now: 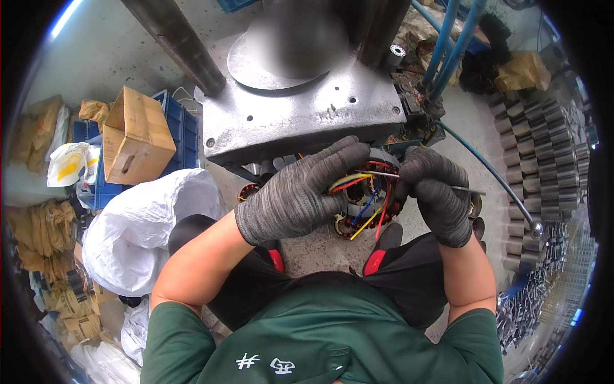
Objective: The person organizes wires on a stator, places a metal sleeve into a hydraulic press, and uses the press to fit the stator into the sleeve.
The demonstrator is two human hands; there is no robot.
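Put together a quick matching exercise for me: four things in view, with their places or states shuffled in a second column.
1. Right hand
2. Cardboard box
3. Loose wires
4. Metal cylinders

A. By the blue crates, picture's left
B. In rows, picture's right
C. Closed around a thin metal rod
D. Yellow, red and blue, next to the left hand

Pairs: 1-C, 2-A, 3-D, 4-B

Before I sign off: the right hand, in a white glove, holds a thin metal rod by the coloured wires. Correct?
The glove is dark grey, not white, in the head view; the right hand holds the rod by the wires.
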